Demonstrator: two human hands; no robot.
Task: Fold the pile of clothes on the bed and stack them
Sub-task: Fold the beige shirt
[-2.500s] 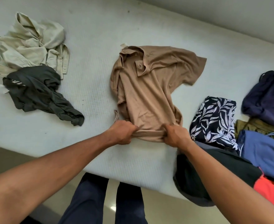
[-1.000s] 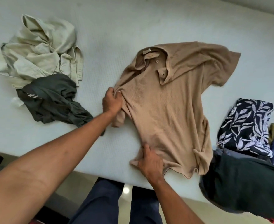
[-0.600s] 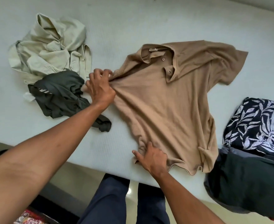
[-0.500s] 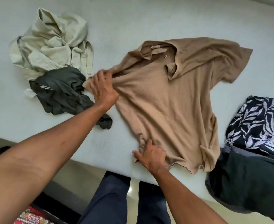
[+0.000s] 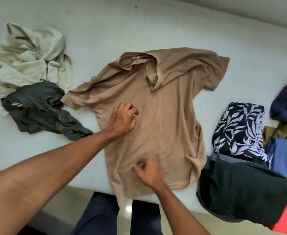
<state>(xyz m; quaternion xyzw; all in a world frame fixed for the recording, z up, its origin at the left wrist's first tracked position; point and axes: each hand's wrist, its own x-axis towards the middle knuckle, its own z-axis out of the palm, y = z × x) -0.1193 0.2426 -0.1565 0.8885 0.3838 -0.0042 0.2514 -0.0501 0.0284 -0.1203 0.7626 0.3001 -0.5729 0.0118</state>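
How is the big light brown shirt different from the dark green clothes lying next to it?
The tan collared polo shirt lies spread almost flat; the dark green garment is a crumpled heap. The polo shirt covers more bed than the green garment. The polo shirt is plain; the green garment shows white markings. Both lie on the white bed.

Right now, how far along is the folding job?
Done: a leaf-print garment, a black garment and a blue garment lie folded at the right. In hand: the tan polo shirt is spread flat, unfolded, left hand and right hand over it. Left: the crumpled beige garment and dark green garment.
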